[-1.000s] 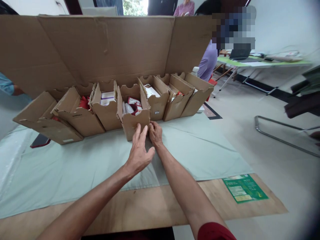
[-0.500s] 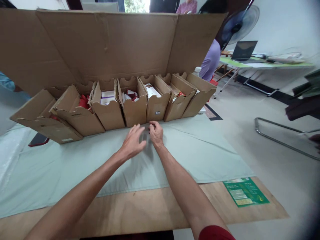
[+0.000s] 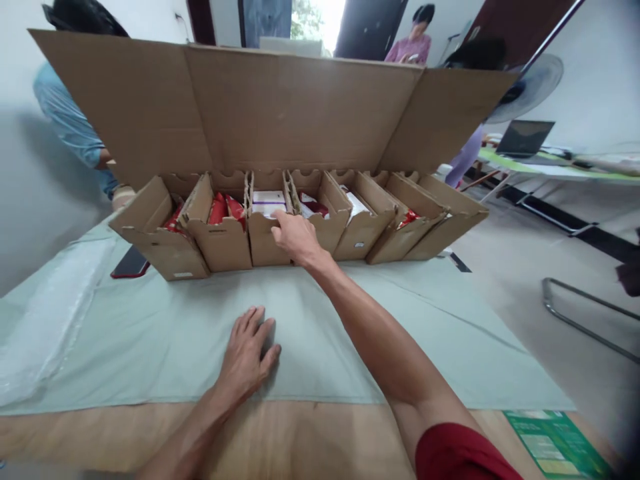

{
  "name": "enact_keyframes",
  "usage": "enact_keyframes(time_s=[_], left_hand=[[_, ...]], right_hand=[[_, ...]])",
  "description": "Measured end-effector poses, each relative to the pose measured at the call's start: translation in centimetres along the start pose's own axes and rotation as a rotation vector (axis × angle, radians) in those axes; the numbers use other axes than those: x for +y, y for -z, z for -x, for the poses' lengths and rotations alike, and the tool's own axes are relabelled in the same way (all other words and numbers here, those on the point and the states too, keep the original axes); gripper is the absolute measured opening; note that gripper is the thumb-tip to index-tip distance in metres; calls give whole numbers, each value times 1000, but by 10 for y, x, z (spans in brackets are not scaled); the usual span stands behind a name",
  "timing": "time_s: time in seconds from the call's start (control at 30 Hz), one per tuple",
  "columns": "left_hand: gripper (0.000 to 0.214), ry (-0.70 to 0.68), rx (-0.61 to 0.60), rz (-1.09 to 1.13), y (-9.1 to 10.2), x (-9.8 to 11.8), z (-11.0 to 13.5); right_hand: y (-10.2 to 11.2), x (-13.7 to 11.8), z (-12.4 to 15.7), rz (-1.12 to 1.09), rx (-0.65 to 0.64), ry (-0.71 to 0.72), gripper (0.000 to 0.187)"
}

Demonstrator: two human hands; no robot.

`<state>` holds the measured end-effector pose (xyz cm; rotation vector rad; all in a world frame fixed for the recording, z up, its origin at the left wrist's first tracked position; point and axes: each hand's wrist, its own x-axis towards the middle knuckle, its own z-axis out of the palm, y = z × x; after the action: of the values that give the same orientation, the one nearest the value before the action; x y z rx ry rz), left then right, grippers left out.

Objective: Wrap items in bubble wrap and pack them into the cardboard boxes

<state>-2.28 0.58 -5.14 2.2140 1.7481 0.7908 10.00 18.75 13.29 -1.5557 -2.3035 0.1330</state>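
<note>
Cardboard box (image 3: 334,232) touching right hand (image 3: 296,237), fingers loose | left hand (image 3: 247,353) nearer, flat, released, on cloth (image 3: 125,333)

White walls (image 3: 595,87), grey floor (image 3: 520,267), a fan (image 3: 530,87), laptop (image 3: 525,139) on green table (image 3: 575,172).

A row of small boxes (image 3: 223,243) stands on the cloth (image 3: 150,333), before the upright flap (image 3: 280,107).
</note>
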Motion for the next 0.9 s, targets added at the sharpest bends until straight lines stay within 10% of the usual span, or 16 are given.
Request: enact_keyframes(time_s=[0.13,0.3,0.47,0.6,0.73,0.9], left_hand=[[51,157,178,257,3,3,-5],[60,453,407,518,27,-2,-11],[67,567,463,634,43,-8,-14],[59,509,305,704,44,3,-7],[48,386,251,708,48,27,22],[58,363,176,594,44,66,83]], right_hand=[[3,-7,6,65,-14,-24,32],[16,8,105,-15,27,19,25],[64,73,228,-306,65,239,19],[86,140,297,-437,268,9,35],[64,169,344,-663,178,-225,81],[11,150,347,-541,-56,-398,58]])
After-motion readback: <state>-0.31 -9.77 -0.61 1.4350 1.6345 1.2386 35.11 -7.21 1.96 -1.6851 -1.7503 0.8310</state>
